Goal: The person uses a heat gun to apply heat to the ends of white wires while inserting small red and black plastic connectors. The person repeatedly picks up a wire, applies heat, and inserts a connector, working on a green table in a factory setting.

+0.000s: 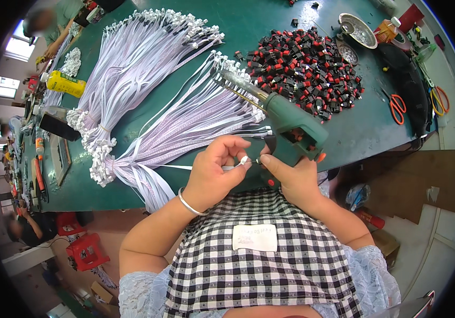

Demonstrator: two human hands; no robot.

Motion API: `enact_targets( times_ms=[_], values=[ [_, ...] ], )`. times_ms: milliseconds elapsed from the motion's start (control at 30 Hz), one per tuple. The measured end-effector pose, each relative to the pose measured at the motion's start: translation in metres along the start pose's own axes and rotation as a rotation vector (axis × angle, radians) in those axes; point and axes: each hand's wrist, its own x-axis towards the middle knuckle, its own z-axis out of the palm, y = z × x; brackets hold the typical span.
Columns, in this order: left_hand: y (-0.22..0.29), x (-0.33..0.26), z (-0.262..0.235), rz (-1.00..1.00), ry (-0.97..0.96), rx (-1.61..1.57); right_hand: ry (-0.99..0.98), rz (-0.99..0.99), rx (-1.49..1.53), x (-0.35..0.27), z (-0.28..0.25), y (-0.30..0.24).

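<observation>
My left hand is closed in a pinch on a small white connector at the end of a pale flat cable, which runs left to a tied bundle. Close beside it, my right hand is closed, with a small dark piece at its thumb tip; the fingers hide most of it. Just beyond the right hand is a green gun-shaped tool with a metal nose aimed toward the far left. The nearer bundle of white flat cables fans out under that nose, with white connectors at its ends.
A large second cable bundle lies far left. Red and black rocker switches form a heap. Orange scissors, a metal bowl and a black bag-like object are at right. A yellow bottle and dark phone lie left.
</observation>
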Motion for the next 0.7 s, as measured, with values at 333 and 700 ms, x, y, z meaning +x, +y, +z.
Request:
enact_targets(
  times_ms=[333, 700],
  values=[
    [-0.0022, -0.0023, -0.0019, 0.035, 0.048, 0.125, -0.006, 0.0, -0.021, 0.001, 0.0008, 0.0029],
    [-0.0039, 0.002, 0.0008, 0.219, 0.102, 0.213, -0.017, 0.027, 0.092, 0.0034, -0.0034, 0.0054]
  ],
)
